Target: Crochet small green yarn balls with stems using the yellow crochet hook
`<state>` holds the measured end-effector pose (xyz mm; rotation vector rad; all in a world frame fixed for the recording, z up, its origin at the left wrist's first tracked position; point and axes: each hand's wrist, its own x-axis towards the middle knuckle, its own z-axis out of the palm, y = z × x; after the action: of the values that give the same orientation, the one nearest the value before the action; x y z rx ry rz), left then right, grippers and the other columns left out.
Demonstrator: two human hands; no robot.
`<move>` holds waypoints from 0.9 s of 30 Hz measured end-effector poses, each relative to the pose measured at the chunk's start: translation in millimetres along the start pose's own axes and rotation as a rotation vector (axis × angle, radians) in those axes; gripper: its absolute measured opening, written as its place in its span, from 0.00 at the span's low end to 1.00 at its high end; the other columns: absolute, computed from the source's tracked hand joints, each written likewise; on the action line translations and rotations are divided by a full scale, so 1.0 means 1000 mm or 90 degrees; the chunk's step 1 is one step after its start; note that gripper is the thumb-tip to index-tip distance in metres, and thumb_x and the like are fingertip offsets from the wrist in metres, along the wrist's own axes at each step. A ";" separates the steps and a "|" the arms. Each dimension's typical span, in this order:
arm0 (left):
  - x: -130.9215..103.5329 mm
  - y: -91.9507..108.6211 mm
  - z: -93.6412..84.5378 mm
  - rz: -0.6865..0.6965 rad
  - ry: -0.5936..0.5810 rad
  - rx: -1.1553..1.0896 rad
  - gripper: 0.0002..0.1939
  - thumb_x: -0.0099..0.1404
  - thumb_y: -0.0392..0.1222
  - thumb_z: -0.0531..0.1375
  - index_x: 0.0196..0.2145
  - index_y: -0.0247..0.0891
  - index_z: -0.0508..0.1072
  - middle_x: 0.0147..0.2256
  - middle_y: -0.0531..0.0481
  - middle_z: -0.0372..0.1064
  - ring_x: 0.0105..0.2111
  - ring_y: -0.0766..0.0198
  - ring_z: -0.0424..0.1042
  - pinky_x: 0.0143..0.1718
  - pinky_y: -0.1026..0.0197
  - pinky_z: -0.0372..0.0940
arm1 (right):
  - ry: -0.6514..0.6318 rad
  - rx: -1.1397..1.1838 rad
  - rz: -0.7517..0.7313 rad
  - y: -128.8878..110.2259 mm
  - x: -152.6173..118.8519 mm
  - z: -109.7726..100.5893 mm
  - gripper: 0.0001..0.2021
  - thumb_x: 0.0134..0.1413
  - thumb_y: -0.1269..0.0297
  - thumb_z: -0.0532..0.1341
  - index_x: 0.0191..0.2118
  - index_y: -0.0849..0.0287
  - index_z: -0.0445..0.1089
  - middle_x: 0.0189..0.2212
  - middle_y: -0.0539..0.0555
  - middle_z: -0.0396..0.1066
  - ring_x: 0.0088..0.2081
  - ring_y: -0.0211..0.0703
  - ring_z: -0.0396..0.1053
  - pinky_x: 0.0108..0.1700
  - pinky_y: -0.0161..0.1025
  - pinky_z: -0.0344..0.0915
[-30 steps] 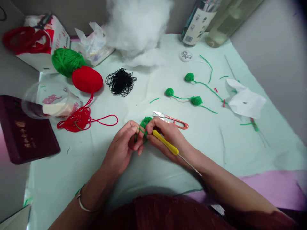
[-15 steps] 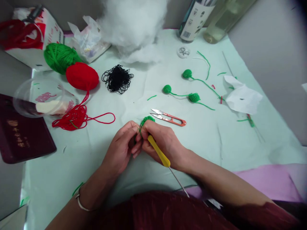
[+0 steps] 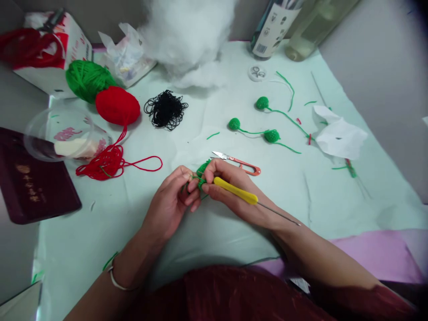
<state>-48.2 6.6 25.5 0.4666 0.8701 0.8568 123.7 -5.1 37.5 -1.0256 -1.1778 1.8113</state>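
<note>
My right hand (image 3: pixel 230 187) is closed round a crochet hook (image 3: pixel 236 191) with a yellow handle; its bare metal end points back over my wrist. My left hand (image 3: pixel 172 200) pinches a small green crochet piece (image 3: pixel 203 169) and its yarn between thumb and fingers. Both hands meet at this piece, and my fingers hide much of it, along with the working tip of the hook. Just beyond my right knuckles lie orange-handled thread snips (image 3: pixel 249 168), blades apart, partly covered by that hand.
Green crocheted balls (image 3: pixel 261 103) with yarn tails lie at the right, near a white paper scrap (image 3: pixel 341 133). Leftward are red yarn (image 3: pixel 117 106), green yarn (image 3: pixel 88 80), black cord (image 3: pixel 166 110), a clear plastic cup (image 3: pixel 63 133) and a maroon box (image 3: pixel 36 183). White stuffing (image 3: pixel 190 40) and bottles (image 3: pixel 274 31) stand behind.
My right hand has turned, so the hook's handle has swung from pointing down toward me to lying nearly level to the right. More of the snips is covered.
</note>
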 end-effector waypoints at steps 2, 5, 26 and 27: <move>0.001 0.000 0.000 0.006 0.007 -0.009 0.13 0.70 0.32 0.57 0.26 0.35 0.68 0.25 0.56 0.62 0.20 0.73 0.59 0.20 0.70 0.65 | -0.015 0.042 0.009 -0.002 0.000 0.001 0.08 0.65 0.70 0.61 0.39 0.53 0.59 0.31 0.46 0.69 0.31 0.38 0.72 0.42 0.41 0.69; 0.001 0.003 -0.001 0.003 0.008 -0.018 0.13 0.70 0.31 0.57 0.26 0.35 0.69 0.25 0.55 0.64 0.20 0.72 0.61 0.21 0.70 0.66 | 0.019 0.031 0.015 -0.007 -0.001 0.002 0.07 0.65 0.69 0.62 0.39 0.53 0.61 0.30 0.45 0.68 0.29 0.37 0.69 0.38 0.38 0.68; -0.011 -0.001 0.007 0.006 0.003 0.005 0.12 0.68 0.36 0.61 0.25 0.36 0.68 0.23 0.58 0.56 0.19 0.72 0.57 0.17 0.71 0.63 | 0.060 -0.296 -0.098 0.019 -0.001 0.009 0.15 0.50 0.80 0.56 0.37 0.51 0.55 0.30 0.46 0.71 0.30 0.38 0.72 0.34 0.36 0.66; -0.011 0.000 0.007 0.000 0.002 0.008 0.12 0.68 0.36 0.61 0.26 0.36 0.68 0.23 0.58 0.56 0.19 0.73 0.56 0.17 0.71 0.63 | 0.076 -0.339 -0.111 0.018 -0.002 0.009 0.15 0.49 0.80 0.56 0.36 0.51 0.55 0.29 0.45 0.69 0.29 0.38 0.69 0.33 0.36 0.63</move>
<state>-46.6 -2.4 34.4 0.4763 0.8784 0.8531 113.2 -15.5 23.7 -1.2554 -1.6639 1.3077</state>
